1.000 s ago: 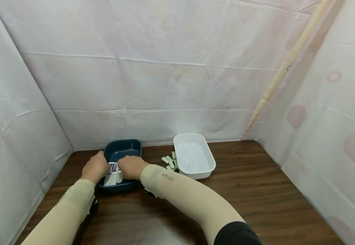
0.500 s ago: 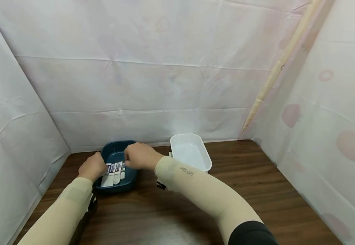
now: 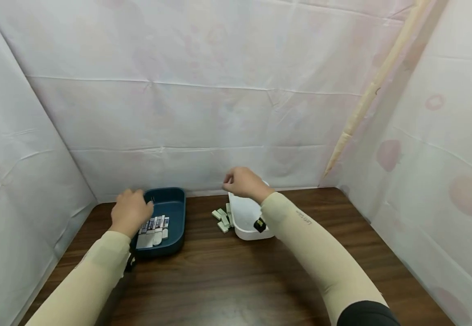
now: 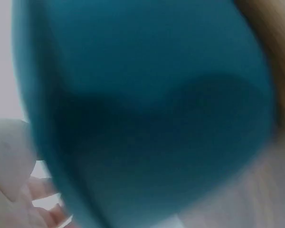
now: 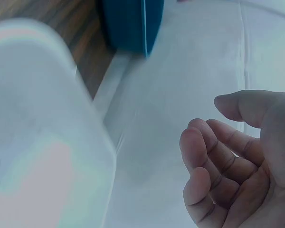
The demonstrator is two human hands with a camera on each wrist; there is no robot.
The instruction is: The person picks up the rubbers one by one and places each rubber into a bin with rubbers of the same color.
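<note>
Dark wood-grain desk (image 3: 227, 276), walled on three sides by pale sheeting (image 3: 203, 104) with faint pink blotches. Left hand (image 3: 131, 212) at the near left rim of a dark blue tray (image 3: 175, 203), fingers curled over the edge; from the head view, cannot tell whether truly gripping the rim or only resting on it. Left wrist view filled by a blur of the same blue tray (image 4: 147, 114), with a fingertip at the lower left. Inside the tray, a row of small rectangular erasers (image 3: 154, 225) with dark printed sleeves, lying side by side against the near wall, white ends pointing toward the person.

Right hand (image 3: 241, 183) raised above the far left corner of a white tray (image 3: 241, 216), well apart from the blue one. Right wrist view: right hand (image 5: 242, 156) with fingers loosely curled toward the palm, holding nothing, thumb free; grip relaxed and empty. White tray wall (image 5: 42, 133) blurred at the left of that view, blue tray (image 5: 130, 23) at the top.

Between the two trays, just beside the white tray's left wall, a small heap of pale greenish-white loose erasers (image 3: 221, 217) on the desk, some touching that wall. Both forearms in beige sleeves (image 3: 321, 253), the right one with small lettering; a small black wrist device (image 3: 259, 224) hanging under the right forearm.
</note>
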